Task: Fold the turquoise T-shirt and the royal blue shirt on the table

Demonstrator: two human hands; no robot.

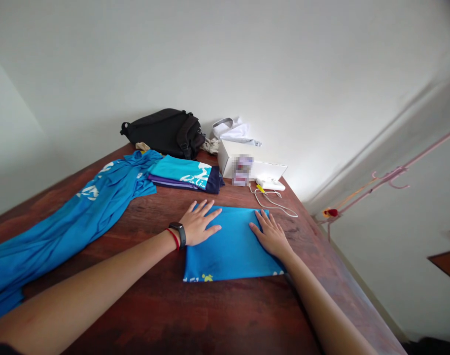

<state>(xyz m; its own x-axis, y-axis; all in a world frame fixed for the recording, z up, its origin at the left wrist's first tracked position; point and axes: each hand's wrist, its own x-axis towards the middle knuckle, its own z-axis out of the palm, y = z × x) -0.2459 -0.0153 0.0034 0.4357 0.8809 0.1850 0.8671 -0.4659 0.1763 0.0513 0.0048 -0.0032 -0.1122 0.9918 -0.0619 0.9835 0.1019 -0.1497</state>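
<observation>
A blue garment, folded into a flat rectangle, lies in front of me with small white and yellow print along its near edge. My left hand rests on its upper left part, fingers spread. On the upper right part lies my right hand, open, with its fingers stretched out. Neither hand grasps anything. Behind it sits a stack of folded clothes, turquoise with white lettering on top and purple and navy below. A loose, crumpled blue garment stretches along the left side.
Everything lies on a reddish-brown wooden table. At the back are a black backpack, a white bag and a white box. A white power strip with a cable lies at the right. Beyond the right edge runs a pink rack.
</observation>
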